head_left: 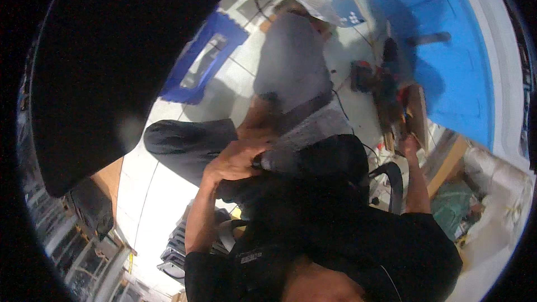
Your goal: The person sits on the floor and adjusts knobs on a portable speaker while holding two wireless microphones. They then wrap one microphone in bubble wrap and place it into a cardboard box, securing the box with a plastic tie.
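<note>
Black handle [258, 161] within left hand [235, 159] fingers [246, 169]

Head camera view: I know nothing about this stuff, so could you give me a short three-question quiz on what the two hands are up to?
1. True or false: the fingers of the left hand are curled around a dark object.
2. What colour is the big panel at the upper right? A red, B blue, C green.
3. What is the right hand nearest to?

Key: 1 true. 2 B. 3 the wooden pieces beside the blue panel; whether it grips them cannot be told.
</note>
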